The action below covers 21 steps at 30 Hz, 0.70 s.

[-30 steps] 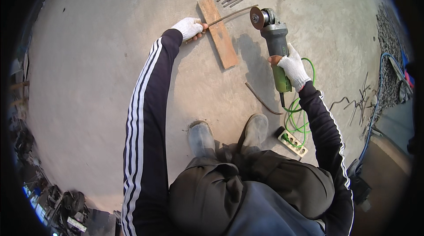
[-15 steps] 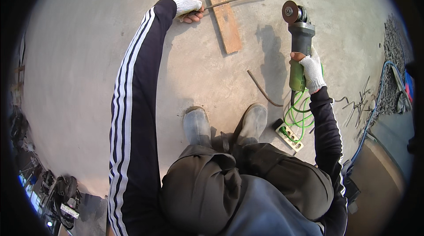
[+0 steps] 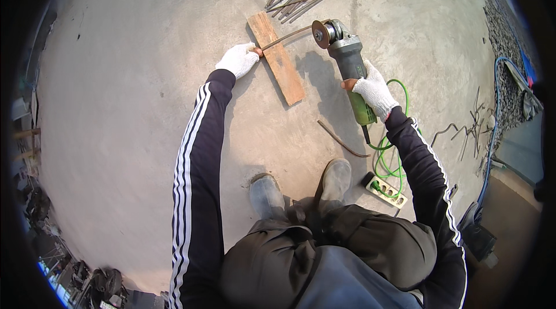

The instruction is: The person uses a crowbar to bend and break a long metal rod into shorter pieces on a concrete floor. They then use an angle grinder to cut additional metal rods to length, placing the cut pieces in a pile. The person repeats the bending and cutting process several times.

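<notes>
No legible text, grinder (image 3: 349, 61) marking (image 3: 361, 70) too small

Rough metalworking yard or open workshop, on a bare concrete floor (image 3: 127, 106).
The trade shows in the angle grinder (image 3: 349, 59) in the right hand's (image 3: 375, 90) grip and the thin rod (image 3: 286, 39) in the left hand's (image 3: 238, 60), lying across a wooden board (image 3: 278, 60); just beyond that left grip lies a scatter of short rods (image 3: 292, 2). Nearer the body than the grinder grip, a green cord (image 3: 407, 100) meets a power strip (image 3: 385, 191). Well right of that grip are bent rods (image 3: 475, 129), a blue hose or cable (image 3: 496, 112) and gravel (image 3: 503, 37). Whether a roof covers it cannot be told.
</notes>
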{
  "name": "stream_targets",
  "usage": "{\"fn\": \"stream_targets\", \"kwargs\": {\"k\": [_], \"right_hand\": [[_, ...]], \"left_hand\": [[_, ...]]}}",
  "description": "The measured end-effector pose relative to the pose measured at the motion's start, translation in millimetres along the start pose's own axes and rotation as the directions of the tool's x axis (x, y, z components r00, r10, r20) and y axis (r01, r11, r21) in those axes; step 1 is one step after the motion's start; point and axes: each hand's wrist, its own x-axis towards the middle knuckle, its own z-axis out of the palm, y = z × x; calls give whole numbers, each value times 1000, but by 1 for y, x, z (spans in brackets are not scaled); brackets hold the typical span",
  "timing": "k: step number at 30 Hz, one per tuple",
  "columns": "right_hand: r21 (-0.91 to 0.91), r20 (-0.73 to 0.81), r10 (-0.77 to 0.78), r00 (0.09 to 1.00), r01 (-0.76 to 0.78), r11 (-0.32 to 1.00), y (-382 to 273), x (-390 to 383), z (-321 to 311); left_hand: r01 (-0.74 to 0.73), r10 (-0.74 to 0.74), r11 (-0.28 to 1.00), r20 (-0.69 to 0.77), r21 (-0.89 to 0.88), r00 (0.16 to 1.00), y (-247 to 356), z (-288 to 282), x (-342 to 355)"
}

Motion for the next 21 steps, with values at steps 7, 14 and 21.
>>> {"fn": "stream_targets", "kwargs": {"k": [7,14,21], "right_hand": [[-85,83,-13,996,21,996,-16,35,38],[-178,70,-22,997,34,983,-20,47,49],[-200,75,13,997,2,980,-29,44,50]], "left_hand": [[-36,42,995,-70,93,997,-2,4,2],[-52,60,995,-101,84,993,4,4,-6],[-25,31,996,-77,82,997,10,1,-8]]}}
